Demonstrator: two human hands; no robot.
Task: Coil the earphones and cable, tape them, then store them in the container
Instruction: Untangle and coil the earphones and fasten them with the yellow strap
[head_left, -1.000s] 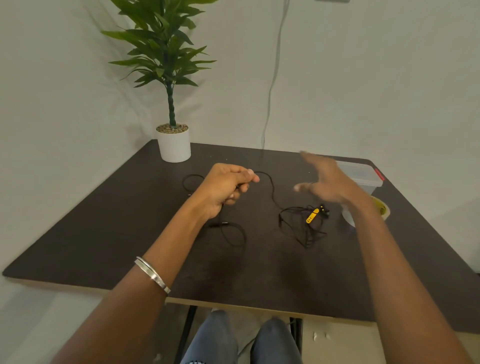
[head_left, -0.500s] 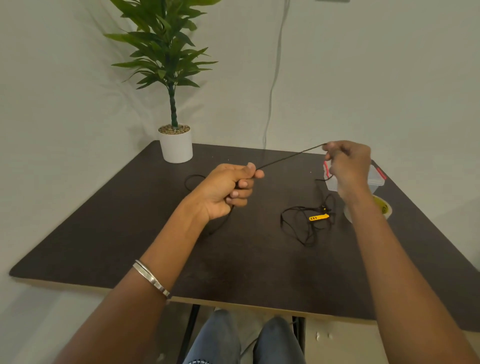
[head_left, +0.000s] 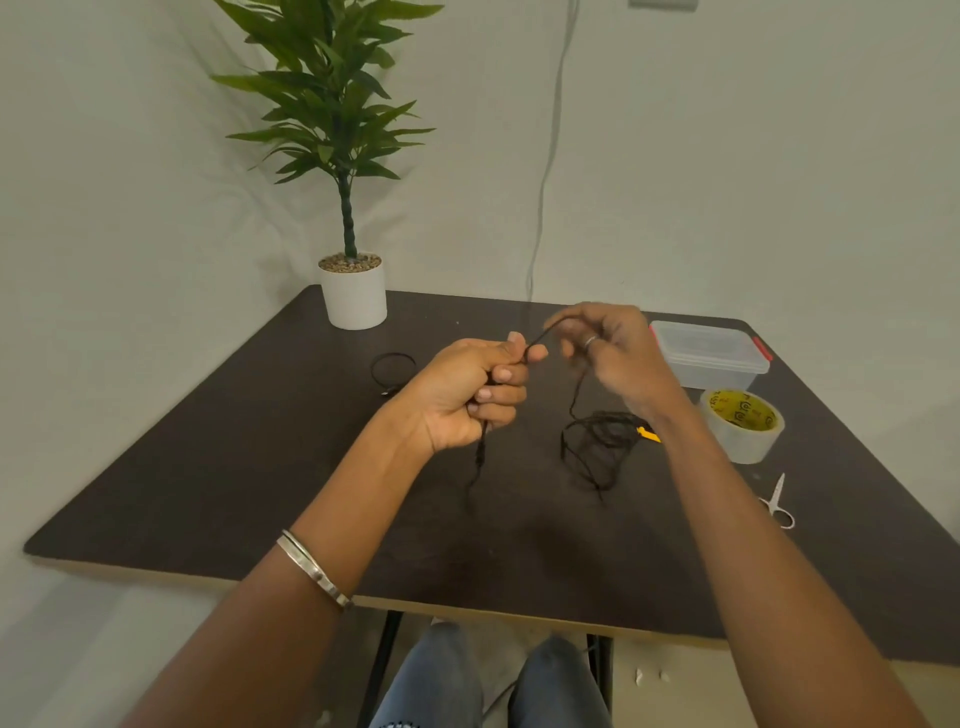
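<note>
Earphones (head_left: 597, 447) cord gripped by both hands' fingers (head_left: 498, 374); lidded container (head_left: 709, 353) contents unclear.

Lower left: bare dark surface (head_left: 218, 467) from the near edge up to the middle of the frame.
Upper left: potted plant (head_left: 353, 291) at the far corner; small coiled cable (head_left: 393, 368) just right of it.
Centre: loose black earphone tangle (head_left: 597, 447) on the surface.
Right side: lidded container (head_left: 709, 353), tape roll (head_left: 742, 423) and scissors (head_left: 777, 501) in a row along the edge.

Container (head_left: 709, 353) behind tape roll (head_left: 742, 423); scissors (head_left: 776, 503) in front.
</note>
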